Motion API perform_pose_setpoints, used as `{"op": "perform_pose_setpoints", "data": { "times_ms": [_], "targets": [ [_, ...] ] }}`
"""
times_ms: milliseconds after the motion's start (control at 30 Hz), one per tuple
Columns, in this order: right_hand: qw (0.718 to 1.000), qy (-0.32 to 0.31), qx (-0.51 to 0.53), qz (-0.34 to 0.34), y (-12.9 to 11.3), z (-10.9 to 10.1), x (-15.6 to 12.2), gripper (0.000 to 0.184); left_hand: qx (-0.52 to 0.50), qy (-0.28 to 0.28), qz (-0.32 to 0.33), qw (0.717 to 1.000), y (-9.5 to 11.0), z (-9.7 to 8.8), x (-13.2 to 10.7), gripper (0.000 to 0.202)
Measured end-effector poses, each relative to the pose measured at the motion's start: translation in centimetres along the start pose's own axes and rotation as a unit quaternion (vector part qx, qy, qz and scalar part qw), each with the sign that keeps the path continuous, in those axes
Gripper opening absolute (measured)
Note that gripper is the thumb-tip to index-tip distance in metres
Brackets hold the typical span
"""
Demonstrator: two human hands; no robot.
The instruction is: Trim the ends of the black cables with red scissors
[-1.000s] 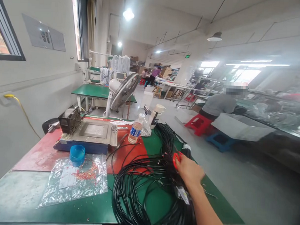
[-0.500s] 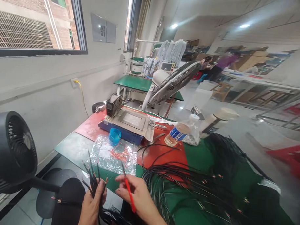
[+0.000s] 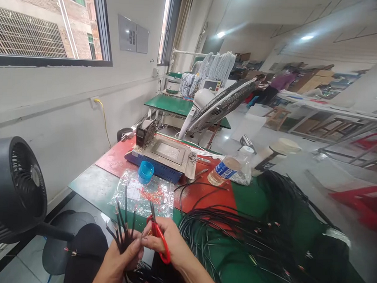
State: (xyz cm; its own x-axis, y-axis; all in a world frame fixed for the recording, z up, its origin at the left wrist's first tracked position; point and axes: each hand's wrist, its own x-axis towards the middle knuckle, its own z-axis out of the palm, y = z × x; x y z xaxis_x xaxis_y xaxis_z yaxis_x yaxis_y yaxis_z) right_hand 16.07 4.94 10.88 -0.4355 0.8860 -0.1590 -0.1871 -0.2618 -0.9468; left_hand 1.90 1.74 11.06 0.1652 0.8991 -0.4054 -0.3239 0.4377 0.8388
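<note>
My left hand [image 3: 122, 252] is closed around a bundle of black cables [image 3: 121, 226], whose cut ends fan upward. In my right hand [image 3: 165, 239] lies a pair of red-handled scissors [image 3: 159, 236], blades pointing up and away from me. The fingertips of both hands meet at one cable end, where thin inner wires barely show. Beyond the hands, a clear plastic bag [image 3: 124, 201] lies flat with red and yellow wire scraps [image 3: 152, 194] on it. More black cables [image 3: 210, 218] spread over the table to the right.
A blue cup [image 3: 145, 172] stands by a blue-based heating device [image 3: 163, 155] with a small fan [image 3: 146, 134]. A labelled bottle [image 3: 223, 171] stands to its right. A black fan [image 3: 16, 189] is at left, a tilted floor fan [image 3: 222, 105] behind the table. People work in the background.
My right hand has moved left to meet my left hand at a cable end. The scissors turned more upright, and their red handle loops now show. The cable bundle shifted slightly right.
</note>
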Motion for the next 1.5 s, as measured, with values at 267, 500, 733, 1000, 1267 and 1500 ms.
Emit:
{"op": "perform_pose_setpoints", "data": {
  "times_ms": [267, 500, 733, 1000, 1267, 1500],
  "targets": [
    [0.983, 0.155, 0.004, -0.100, -1.9, -2.2, 1.0, 0.034, -0.052, 0.021, -0.068, 0.996, -0.3, -0.9, 0.4, 0.037],
    [0.990, 0.072, -0.121, 0.004, 0.2, -2.3, -1.1, 0.033, -0.017, 0.024, -0.011, 1.000, 0.2, -0.7, 0.7, 0.029],
    [0.975, 0.065, -0.213, 0.007, 1.4, -1.2, -1.7, 0.031, -0.030, 0.022, -0.026, 0.999, 0.2, -0.8, 0.7, 0.029],
    [0.932, 0.066, -0.356, -0.013, 0.6, -0.7, -2.6, 0.022, -0.083, 0.026, -0.044, 0.995, 0.7, -0.7, 0.6, 0.022],
    [0.746, 0.182, -0.603, -0.218, 0.3, -1.0, -3.4, 0.010, -0.105, 0.039, -0.049, 0.992, -0.2, -1.2, 1.0, 0.018],
    [0.699, 0.196, -0.649, -0.227, 0.0, -1.4, -3.1, 0.009, -0.087, 0.068, -0.054, 0.992, 0.1, -0.7, 0.7, 0.019]
  ]
}}
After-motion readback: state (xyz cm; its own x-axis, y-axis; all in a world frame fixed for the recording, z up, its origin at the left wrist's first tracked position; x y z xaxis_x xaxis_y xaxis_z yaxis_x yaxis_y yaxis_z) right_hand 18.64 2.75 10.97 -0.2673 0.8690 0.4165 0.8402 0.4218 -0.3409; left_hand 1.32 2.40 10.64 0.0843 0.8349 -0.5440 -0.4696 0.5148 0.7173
